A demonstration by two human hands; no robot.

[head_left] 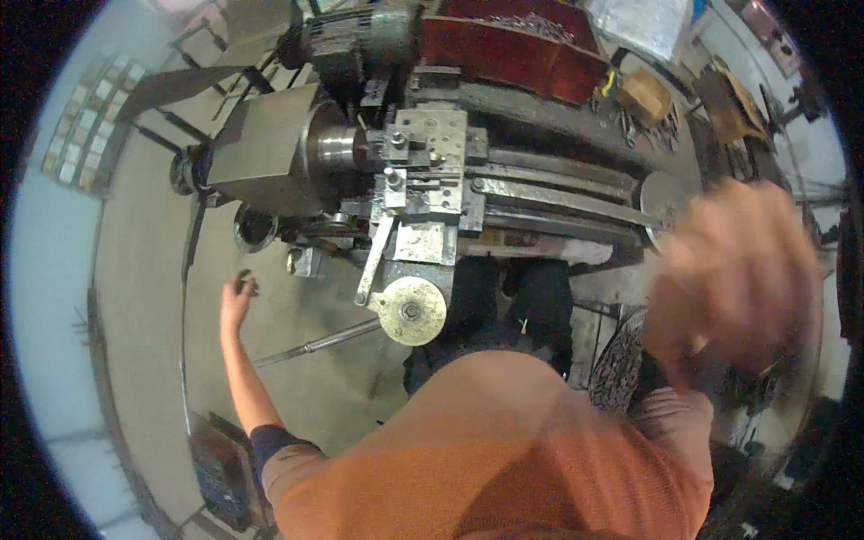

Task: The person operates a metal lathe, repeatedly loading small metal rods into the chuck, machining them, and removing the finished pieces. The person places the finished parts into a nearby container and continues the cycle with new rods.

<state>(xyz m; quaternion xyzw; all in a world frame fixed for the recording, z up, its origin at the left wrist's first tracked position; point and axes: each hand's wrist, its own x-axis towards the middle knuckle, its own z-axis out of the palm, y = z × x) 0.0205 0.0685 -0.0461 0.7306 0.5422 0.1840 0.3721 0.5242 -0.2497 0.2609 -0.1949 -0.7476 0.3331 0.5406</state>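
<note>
The left hand (238,304) hangs below the handwheel (256,228); its fingers look curled, but I cannot tell whether they hold anything. The metal lathe (261,148) stands ahead of the torso; good handling means keeping all 2 hands' fingers clear of its bright spindle (338,148) and tool post (395,183). The right hand (733,270) is too blurred to judge its grip; steadier, slower motion would suit.

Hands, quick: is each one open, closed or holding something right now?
Left hand: too small in view to tell if open, closed or holding.
Right hand: badly blurred; cannot tell either.
</note>
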